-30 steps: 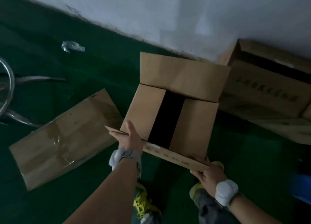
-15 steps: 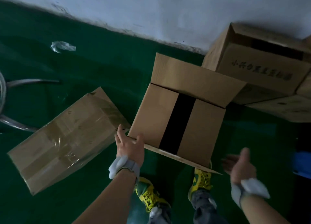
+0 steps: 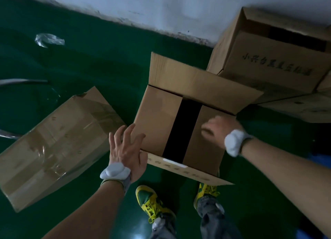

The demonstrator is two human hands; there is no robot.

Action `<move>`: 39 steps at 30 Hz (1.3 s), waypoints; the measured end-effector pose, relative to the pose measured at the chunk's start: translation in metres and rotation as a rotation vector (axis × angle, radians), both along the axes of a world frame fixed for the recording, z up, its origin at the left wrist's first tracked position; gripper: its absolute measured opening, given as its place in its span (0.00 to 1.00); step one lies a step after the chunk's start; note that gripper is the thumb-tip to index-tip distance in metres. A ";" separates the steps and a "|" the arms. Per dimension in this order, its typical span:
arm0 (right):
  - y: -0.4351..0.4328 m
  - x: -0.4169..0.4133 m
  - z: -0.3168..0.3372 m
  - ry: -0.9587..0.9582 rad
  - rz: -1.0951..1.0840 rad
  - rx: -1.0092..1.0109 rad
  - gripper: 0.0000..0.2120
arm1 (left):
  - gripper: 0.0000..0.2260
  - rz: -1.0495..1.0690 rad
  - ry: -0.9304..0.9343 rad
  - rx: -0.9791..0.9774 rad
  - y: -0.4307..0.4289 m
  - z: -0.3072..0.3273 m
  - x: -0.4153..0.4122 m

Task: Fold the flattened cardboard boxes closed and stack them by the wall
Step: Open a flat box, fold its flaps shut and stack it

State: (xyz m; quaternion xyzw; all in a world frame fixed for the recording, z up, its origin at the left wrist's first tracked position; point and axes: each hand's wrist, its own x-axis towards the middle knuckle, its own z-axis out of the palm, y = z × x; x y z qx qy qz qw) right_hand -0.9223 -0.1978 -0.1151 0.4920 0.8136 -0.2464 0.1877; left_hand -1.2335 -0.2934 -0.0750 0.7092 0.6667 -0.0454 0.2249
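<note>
A brown cardboard box (image 3: 157, 120) stands on the green floor in front of me. Its two inner flaps are folded down with a dark gap between them, and its far flap (image 3: 197, 84) and near flap (image 3: 188, 168) still stick out. My left hand (image 3: 127, 149) rests spread against the box's near left corner. Blurred, my right hand (image 3: 220, 129) lies flat on the right inner flap. Closed boxes (image 3: 275, 63) with printed characters are stacked by the white wall at the upper right.
A taped cardboard box (image 3: 57, 145) lies tilted on the floor to the left. A crumpled bit of clear plastic (image 3: 48, 39) lies further back on the left. Metal chair legs (image 3: 21, 81) show at the left edge. My yellow-green shoes (image 3: 150, 201) are just below the box.
My right hand let go of the near flap, swung out to the right, then came onto the right inner flap. My left hand opened and shifted along the box's left corner.
</note>
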 end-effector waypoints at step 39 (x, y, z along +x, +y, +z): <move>-0.062 -0.035 -0.026 -0.214 -1.673 -0.502 0.47 | 0.52 0.324 0.053 -0.319 0.060 -0.066 0.019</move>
